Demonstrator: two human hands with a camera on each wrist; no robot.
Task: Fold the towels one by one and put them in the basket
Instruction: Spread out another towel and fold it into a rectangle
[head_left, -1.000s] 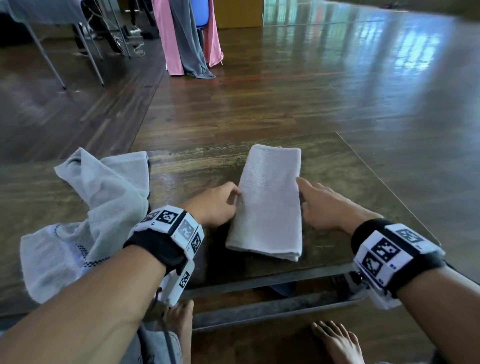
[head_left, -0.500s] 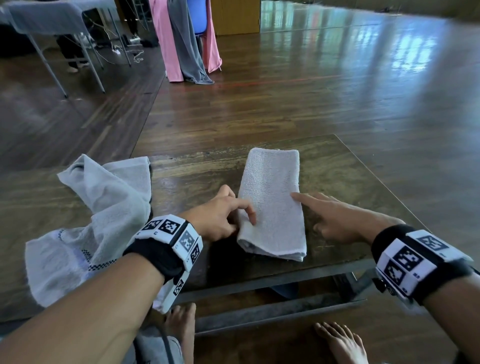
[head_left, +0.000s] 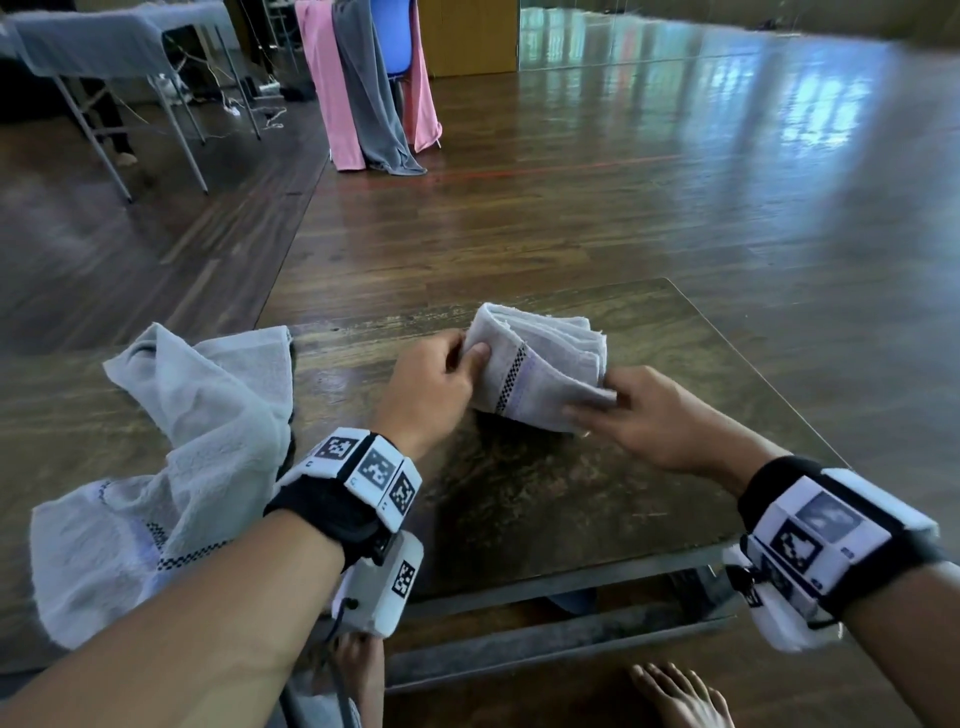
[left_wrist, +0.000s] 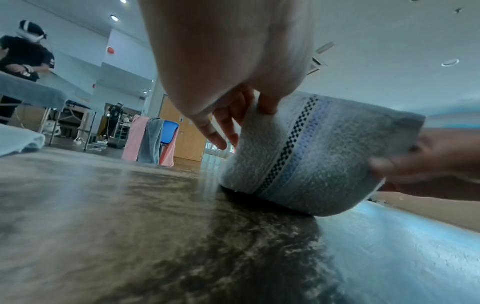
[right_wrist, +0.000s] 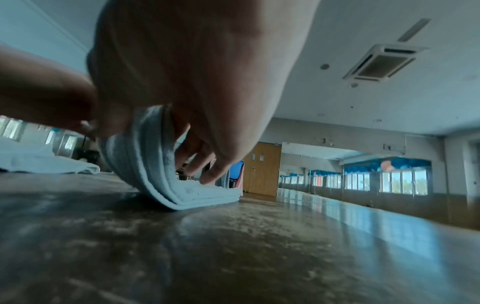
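Overhead, the left hand (head_left: 434, 376) and right hand (head_left: 644, 415) are each pinching a near corner of the pale grey folded terry towel with a chequered band (head_left: 535, 371), lifting that end off the dark wooden table (head_left: 545, 499). Closer in, the wrist views are showing stacked layers bending upward, apparently pinched together. If either pinch misses a layer, the fold could splay open; no basket is showing.

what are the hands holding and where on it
Both grip the folded towel: left hand pinches its left edge, right hand its right near corner, lifting the near end over.
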